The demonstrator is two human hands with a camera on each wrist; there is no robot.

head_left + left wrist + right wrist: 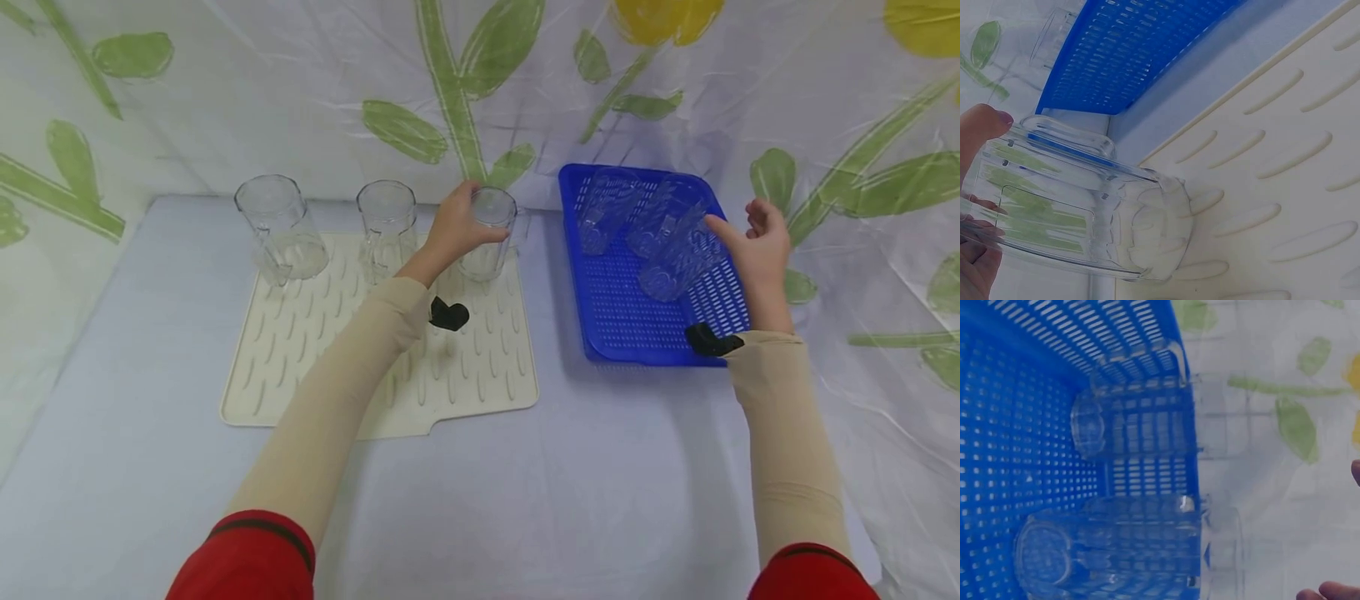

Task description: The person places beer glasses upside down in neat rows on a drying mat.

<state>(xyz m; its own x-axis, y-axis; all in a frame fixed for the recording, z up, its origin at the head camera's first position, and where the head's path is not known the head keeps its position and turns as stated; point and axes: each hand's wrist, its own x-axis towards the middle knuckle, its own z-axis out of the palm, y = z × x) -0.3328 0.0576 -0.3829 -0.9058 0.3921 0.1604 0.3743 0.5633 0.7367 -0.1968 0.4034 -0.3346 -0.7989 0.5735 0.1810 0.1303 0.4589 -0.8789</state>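
Note:
My left hand [459,227] grips a clear glass mug [487,250] near its rim, thumb on one side and fingers on the other. That mug is upright at the right back of the cream drying mat [480,367], its handle facing the basket. In the left wrist view, the mug's base [1154,231] is at the mat; I cannot tell whether it touches. My right hand [761,250] is above the right side of the blue basket [592,337], thumb and fingers spread apart. Close to that thumb leans a glass mug [671,267] inside the basket.
Two more glass mugs, one at the left [288,242] and one in the middle [387,225], stand upright along the mat's back edge. Inside the basket two other mugs [603,212] lean against its back wall. A floral plastic sheet [300,100] hangs behind the table.

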